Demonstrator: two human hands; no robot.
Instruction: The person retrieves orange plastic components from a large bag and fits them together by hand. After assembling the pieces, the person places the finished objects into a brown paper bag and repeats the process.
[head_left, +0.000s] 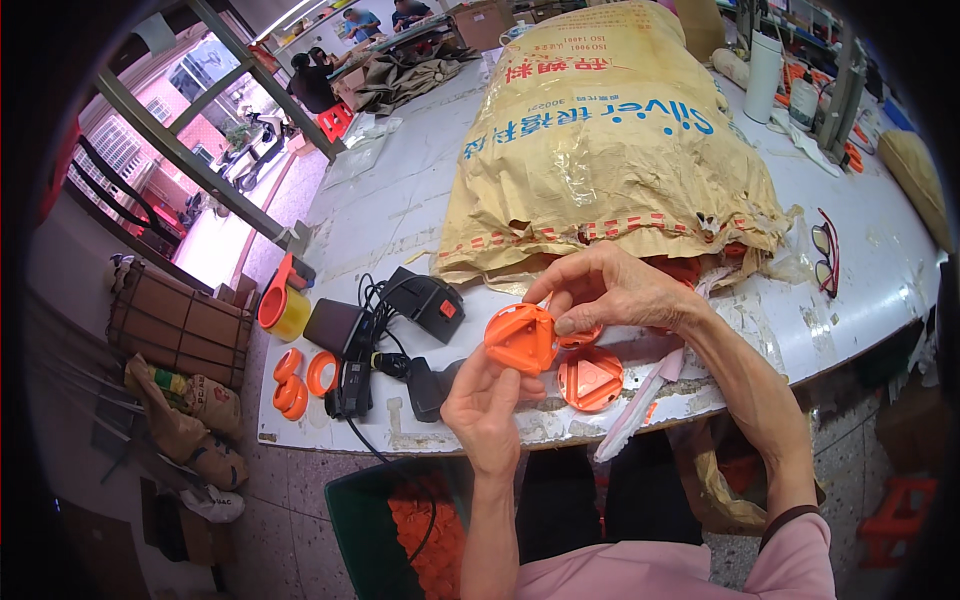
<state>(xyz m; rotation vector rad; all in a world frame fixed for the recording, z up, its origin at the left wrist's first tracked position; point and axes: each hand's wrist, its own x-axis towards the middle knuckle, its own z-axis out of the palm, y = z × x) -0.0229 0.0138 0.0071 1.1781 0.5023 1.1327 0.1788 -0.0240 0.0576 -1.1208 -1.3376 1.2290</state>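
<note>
Orange disc (521,340) held above table (380,190), near edge. Your left hand (490,408) pinches its lower rim; your right hand (618,292) grips upper right rim, thumb and forefinger narrowly apart. Disc round, triangle at centre. Count: similar disc (590,380), one, just right on table; round orange pieces (290,402), three, left; yellow sack (590,150), one, far.

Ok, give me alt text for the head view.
A person's left hand holds a round orange part with a triangular centre, the right hand at its edge. A similar part lies nearby on the white table, before a large yellow sack.
</note>
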